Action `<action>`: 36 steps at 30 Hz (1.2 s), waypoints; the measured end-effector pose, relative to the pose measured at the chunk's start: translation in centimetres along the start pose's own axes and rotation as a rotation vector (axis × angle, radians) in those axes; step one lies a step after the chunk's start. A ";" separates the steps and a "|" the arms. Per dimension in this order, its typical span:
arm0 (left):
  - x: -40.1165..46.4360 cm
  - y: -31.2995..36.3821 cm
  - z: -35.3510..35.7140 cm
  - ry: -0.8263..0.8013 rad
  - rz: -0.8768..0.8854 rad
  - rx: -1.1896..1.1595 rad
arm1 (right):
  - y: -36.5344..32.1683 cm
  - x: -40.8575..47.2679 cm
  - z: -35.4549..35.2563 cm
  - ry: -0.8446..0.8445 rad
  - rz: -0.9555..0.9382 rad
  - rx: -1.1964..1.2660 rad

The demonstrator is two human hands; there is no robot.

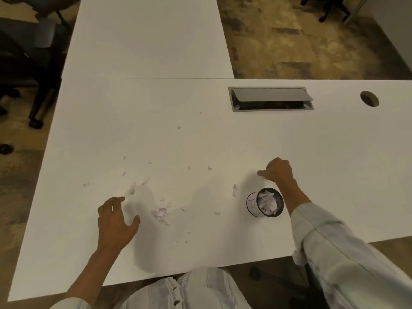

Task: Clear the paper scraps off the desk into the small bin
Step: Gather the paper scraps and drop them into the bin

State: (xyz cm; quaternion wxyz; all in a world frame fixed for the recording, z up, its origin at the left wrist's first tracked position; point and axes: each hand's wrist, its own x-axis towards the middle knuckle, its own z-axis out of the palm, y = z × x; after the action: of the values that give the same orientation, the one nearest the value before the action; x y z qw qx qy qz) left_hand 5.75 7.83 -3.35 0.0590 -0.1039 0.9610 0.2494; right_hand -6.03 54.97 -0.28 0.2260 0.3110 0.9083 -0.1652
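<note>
We see scraps [161,214] scattered mid-desk [312,152], bin [265,202] right of them, part full. Left hand [117,219] open, fingers spread beside the scraps. Right hand [278,169] curled beyond the bin; can't tell if it holds anything.

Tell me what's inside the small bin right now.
The small bin holds crumpled white paper scraps, piled close to its rim. Whatever lies under that top layer, and the bin's bottom, is covered and cannot be seen.
</note>
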 end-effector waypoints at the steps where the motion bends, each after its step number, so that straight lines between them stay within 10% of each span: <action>1: -0.2 -0.4 -0.2 0.005 -0.016 -0.004 | -0.6 0.8 0.5 -0.052 0.019 -0.051; 26: 0.0 -1.6 -0.8 -0.012 -0.035 -0.051 | -6.1 -10.5 10.9 0.040 -0.344 -0.439; 36: -0.2 -2.1 -0.6 -0.019 -0.009 -0.054 | -1.8 -14.3 3.3 0.403 -0.266 0.345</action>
State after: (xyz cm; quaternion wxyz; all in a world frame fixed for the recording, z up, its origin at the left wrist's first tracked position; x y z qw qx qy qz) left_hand 6.39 5.76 -3.77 0.0662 -0.1076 0.9528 0.2759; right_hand 3.90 45.13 4.57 -0.0385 0.2496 0.9261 -0.2802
